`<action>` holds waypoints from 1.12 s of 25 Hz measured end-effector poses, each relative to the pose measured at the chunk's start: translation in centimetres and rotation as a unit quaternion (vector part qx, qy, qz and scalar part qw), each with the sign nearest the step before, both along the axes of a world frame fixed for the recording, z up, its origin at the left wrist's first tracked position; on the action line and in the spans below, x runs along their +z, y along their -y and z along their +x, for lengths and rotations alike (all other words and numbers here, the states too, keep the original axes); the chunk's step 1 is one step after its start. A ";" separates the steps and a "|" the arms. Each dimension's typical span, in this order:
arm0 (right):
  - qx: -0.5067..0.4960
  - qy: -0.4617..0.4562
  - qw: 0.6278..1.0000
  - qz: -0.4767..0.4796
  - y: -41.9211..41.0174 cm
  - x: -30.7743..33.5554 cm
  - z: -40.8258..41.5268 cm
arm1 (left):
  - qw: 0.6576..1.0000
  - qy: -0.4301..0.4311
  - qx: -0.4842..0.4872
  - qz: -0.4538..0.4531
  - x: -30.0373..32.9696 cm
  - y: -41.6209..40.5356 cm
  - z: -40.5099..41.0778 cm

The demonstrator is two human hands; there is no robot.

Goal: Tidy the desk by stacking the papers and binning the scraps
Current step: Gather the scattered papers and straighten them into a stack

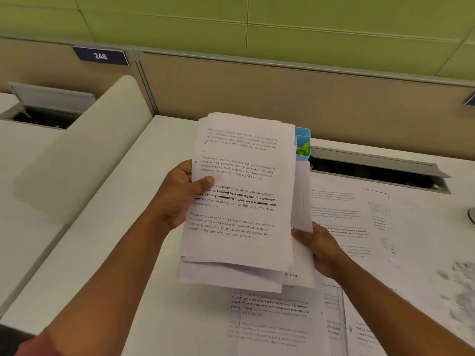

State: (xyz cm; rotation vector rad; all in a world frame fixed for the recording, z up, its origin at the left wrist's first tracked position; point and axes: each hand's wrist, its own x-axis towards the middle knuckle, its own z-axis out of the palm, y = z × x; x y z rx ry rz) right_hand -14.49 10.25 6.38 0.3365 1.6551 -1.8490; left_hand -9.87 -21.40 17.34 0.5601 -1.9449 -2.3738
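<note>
Lying flat nearest the viewer, loose printed sheets (277, 317) cover the desk (128, 227). Above them, the left hand (180, 196) pinches the paper stack (239, 196) at its left edge, thumb on top; the right hand (321, 250) supports the lower right corner. Judged light, limp and slippery: grip both edges. A blue organiser (303, 145) stands behind.

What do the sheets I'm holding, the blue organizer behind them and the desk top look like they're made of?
Sheets: thin white printer paper, matte; they bend, and their edges fan out.
Blue organizer: probably moulded plastic, smooth with a slight sheen and rounded corners.
Desk top: likely off-white laminate, smooth and even; what lies under the surface cannot be seen.
</note>
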 end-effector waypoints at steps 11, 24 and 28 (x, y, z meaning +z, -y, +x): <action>-0.075 0.021 0.992 -0.103 -0.8 3.7 5.3 | 0.983 0.178 -0.035 0.029 -9.3 -4.4 0.4; 0.003 -0.049 0.998 -0.028 -6.3 4.6 4.6 | 0.997 0.069 -0.042 -0.010 -8.5 -12.4 1.3; -0.020 -0.169 0.984 0.053 -8.2 5.7 3.3 | 0.996 -0.033 0.009 -0.085 -6.1 -15.9 1.4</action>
